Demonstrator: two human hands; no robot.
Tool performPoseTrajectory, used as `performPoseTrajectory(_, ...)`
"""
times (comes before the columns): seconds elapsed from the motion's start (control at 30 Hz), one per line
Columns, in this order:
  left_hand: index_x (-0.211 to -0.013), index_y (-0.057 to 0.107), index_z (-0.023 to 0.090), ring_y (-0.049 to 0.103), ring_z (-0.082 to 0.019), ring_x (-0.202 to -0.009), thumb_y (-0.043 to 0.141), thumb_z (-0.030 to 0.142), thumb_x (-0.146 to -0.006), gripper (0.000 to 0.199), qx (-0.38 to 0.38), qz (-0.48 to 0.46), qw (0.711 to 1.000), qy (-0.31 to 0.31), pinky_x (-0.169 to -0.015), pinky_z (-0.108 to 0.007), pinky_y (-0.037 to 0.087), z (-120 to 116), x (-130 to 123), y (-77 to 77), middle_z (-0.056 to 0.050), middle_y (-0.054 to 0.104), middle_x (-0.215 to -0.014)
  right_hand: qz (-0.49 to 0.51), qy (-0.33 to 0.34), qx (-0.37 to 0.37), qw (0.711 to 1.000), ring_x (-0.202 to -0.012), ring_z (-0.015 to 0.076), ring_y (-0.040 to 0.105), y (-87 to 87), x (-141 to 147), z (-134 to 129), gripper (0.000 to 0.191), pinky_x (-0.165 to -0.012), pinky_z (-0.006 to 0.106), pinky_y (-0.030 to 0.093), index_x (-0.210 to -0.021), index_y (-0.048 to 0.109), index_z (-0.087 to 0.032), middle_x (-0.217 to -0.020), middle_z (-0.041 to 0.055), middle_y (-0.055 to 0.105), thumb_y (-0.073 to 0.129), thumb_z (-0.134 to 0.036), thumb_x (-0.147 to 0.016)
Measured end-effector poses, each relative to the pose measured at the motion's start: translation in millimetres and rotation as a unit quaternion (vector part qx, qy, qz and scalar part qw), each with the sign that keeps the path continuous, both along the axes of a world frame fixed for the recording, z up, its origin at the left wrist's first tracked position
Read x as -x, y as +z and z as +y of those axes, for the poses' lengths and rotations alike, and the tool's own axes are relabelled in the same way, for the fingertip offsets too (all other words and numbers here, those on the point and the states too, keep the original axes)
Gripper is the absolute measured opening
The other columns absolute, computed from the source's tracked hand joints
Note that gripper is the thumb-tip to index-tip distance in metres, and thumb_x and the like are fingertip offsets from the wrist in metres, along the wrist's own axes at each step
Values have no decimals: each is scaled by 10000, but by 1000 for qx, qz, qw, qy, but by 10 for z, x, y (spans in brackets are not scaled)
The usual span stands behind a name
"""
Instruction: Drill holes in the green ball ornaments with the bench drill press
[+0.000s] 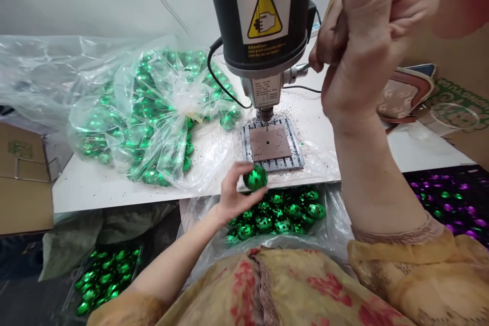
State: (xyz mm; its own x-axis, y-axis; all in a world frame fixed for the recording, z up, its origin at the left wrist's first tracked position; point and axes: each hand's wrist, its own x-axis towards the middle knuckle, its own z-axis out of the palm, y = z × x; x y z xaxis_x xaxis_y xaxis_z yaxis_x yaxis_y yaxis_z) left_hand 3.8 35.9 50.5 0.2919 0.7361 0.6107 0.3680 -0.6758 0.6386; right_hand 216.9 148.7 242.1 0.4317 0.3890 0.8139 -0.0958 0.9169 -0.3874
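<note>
Floral sleeves (412, 265) lie nearest. Our right fist (367, 46) grips the drill press lever (300, 69); our left hand (233, 193) cups a green ball (255, 177).

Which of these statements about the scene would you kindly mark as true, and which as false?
1. The left hand holds a faceted green ball. True.
2. The right hand lies flat on the white table. False: it is raised, gripping the metal handle at the side of the drill press.
3. A clear plastic bag full of green balls sits on the table. True.
4. Purple balls lie left of the drill press. False: the purple balls lie at the lower right of the view.
5. Dark specks are scattered around the drill press base. True.
</note>
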Motion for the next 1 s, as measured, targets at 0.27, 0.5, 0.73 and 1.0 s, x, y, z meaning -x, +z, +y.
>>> performPoseTrajectory(0.27,-1371,582,262,684,-351,-1097,607,427,-948,454,173,333,922,-92,-892,-514,570,-907,489,-694,-142,670,-1301,26,8,-44,999,-323,51,263,-29,21,26,468,-362,273,129,-550,356,-242,-412,-96,297,728,-343,-816)
performPoseTrajectory(0.5,-1211,707,242,698,-347,-822,667,671,-834,573,235,312,920,25,-719,-454,516,-954,484,-778,-133,714,-952,20,-31,-6,999,-331,76,291,-98,1,-43,423,-372,303,186,-514,391,-240,-411,-56,341,581,-163,-884)
performPoseTrajectory(0.73,-1057,754,183,636,-324,-597,654,725,-818,600,246,346,900,98,-633,-442,472,-750,284,-716,-70,553,-553,20,-37,11,999,-345,81,324,-117,9,-76,429,-378,312,199,-501,389,-233,-417,-53,338,608,-181,-866)
performPoseTrajectory(1.0,-1153,667,241,596,-189,-573,543,380,-982,253,156,235,954,100,-624,-304,468,123,480,501,-10,639,-676,35,-38,-14,999,-325,59,325,-140,-7,-11,459,-365,279,191,-471,426,-209,-391,-60,360,698,-226,-840)
